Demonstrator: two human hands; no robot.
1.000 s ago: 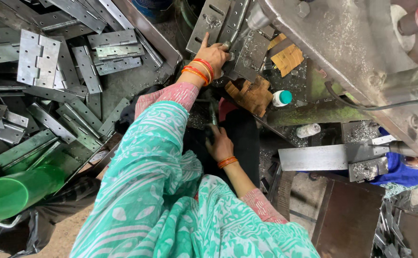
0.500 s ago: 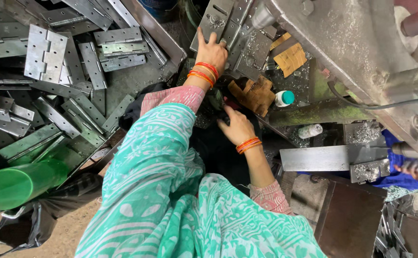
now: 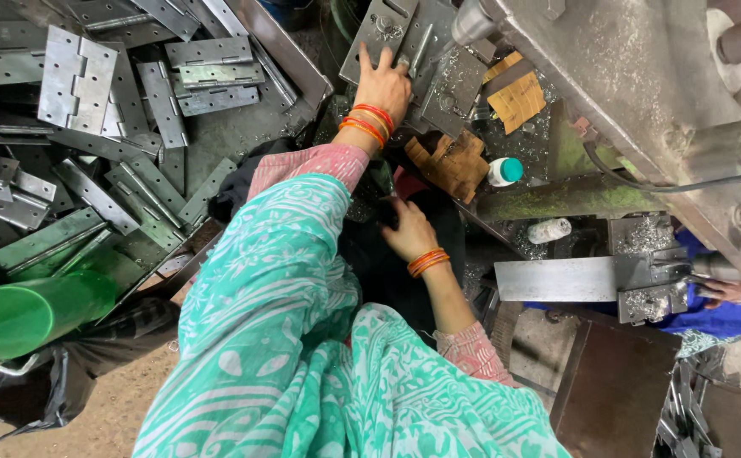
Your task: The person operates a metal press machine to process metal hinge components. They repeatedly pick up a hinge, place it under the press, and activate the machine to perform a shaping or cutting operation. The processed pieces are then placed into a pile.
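A cluttered metal workshop: a big grey machine body (image 3: 642, 76) slants across the upper right, and a tray (image 3: 294, 64) heaped with steel hinges (image 3: 74, 80) fills the left. The left hand (image 3: 383, 85) lies flat, fingers spread, on a hinge plate (image 3: 387, 30) at the machine's bed. The right hand (image 3: 409, 231) reaches into the dark gap below; whether its grip is pinching anything, I cannot tell. To seat the plate well, she should press it square and keep fingertips clear of the tooling.
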